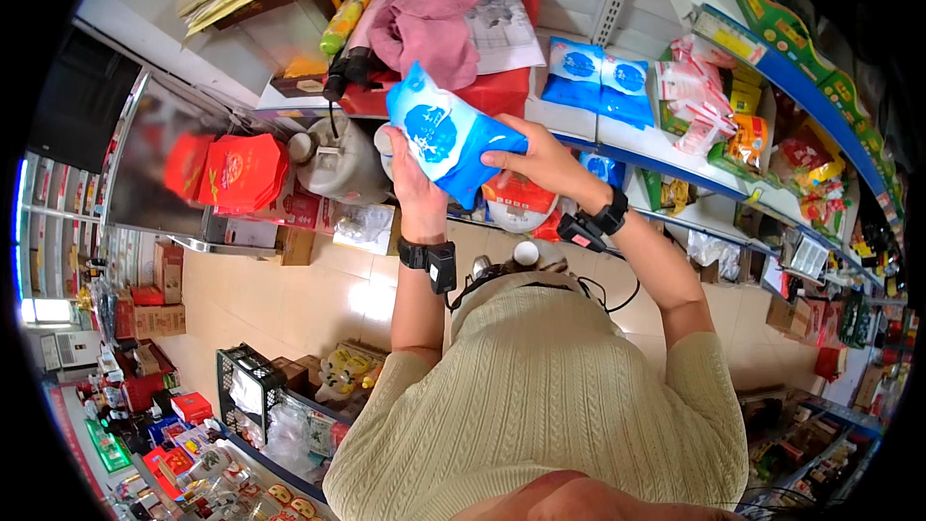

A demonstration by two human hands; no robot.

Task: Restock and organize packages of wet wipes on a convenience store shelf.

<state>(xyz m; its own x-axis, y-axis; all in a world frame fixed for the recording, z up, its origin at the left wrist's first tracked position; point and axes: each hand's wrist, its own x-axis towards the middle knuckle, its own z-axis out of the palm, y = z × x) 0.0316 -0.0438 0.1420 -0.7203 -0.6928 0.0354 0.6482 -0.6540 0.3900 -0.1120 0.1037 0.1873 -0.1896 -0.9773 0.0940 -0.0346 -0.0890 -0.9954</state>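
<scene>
A plump blue-and-white plastic packet [431, 132] is held between my two hands, tilted, above the shelf's front edge. My left hand [417, 183] grips its lower left side, with the fingers mostly hidden behind it. My right hand [545, 162] clasps its right end, the thumb lying across the front. Two similar blue-and-white packets [577, 74] lie side by side on the shelf [559, 123], just beyond my right hand. What the packet contains does not show.
Left of those packets, a pink cloth [424, 19] and printed sheets [503, 27] cover a red surface. Below the shelf stand a grey plastic jug [340, 166] and red packages [241, 172]. Small bagged goods [699, 92] fill the shelf rightward. A dark crate [249, 381] stands behind at left.
</scene>
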